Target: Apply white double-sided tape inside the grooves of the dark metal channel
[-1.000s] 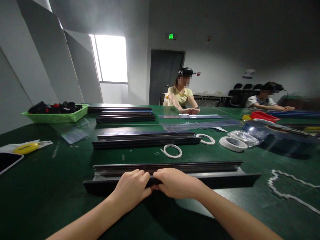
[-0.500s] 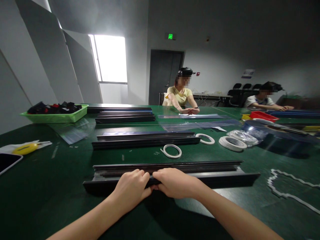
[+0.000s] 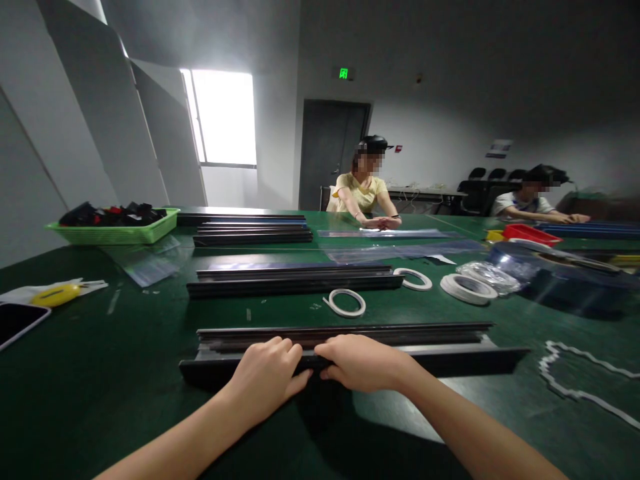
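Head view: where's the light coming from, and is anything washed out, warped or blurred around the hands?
Head view: the window at back left is blown out white, hazing the wall around it; the left hand and right hand on the black rail are sharp; the forearms cast a shadow on the green table; straight edges bow toward the frame's edges; other people's faces are pixelated.

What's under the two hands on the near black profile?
Both hands, left hand and right hand, rest side by side on the long black metal profile lying on the green table. The profile's middle stretch is covered by them; what the fingers press there cannot be seen.
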Available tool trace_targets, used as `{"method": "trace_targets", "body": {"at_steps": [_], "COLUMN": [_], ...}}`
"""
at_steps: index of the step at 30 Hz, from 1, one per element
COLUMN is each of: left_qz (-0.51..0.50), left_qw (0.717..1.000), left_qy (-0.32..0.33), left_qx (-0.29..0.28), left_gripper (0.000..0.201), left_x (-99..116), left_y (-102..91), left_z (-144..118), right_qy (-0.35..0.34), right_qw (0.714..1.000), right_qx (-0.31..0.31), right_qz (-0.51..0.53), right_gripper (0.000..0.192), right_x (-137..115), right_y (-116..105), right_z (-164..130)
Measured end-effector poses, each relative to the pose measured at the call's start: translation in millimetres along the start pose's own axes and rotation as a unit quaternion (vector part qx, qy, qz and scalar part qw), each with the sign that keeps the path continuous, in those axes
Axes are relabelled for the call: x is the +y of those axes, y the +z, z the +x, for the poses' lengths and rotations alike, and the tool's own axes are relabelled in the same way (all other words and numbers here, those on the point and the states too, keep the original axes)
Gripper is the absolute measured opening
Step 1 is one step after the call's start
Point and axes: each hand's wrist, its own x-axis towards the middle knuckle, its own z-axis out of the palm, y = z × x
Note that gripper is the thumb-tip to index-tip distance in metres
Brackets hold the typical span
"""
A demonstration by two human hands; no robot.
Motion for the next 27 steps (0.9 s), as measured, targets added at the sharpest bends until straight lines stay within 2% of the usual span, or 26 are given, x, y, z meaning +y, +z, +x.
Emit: {"method": "trace_targets", "body": {"at_steps": [5,12,17,23,27], "left_qz": [0.004,0.001,0.003,0.003,-0.005], "left_qw": [1.0,1.0,1.0,1.0,1.0], "left_qy": [-0.001,-0.002,-0.002,-0.004,-0.006], "left_qx": [0.005,-0.007,-0.012,-0.014,-0.017], "left_gripper": [0.025,0.025,0.025,0.024,0.018], "left_x": [-2,-2,-1,-3,-2], "left_y": [1.1,1.4,0.7,3.6,3.3], "left_z": [0,-1,-1,0,1], "right_qy": [0.039,0.033,0.019,-0.03,-0.038], "right_qw": [0.996,0.997,0.999,0.999,0.997], "right_qx": [-0.074,-0.071,-0.046,0.035,0.069], "right_qz": [-0.005,0.005,-0.002,0.004,0.001], "right_gripper": [0.028,0.028,0.026,0.019,0.019], "right_x": [9,11,10,4,-1], "right_y": [-12,-13,-8,7,12], "right_z": [-5,-6,-5,2,7]}}
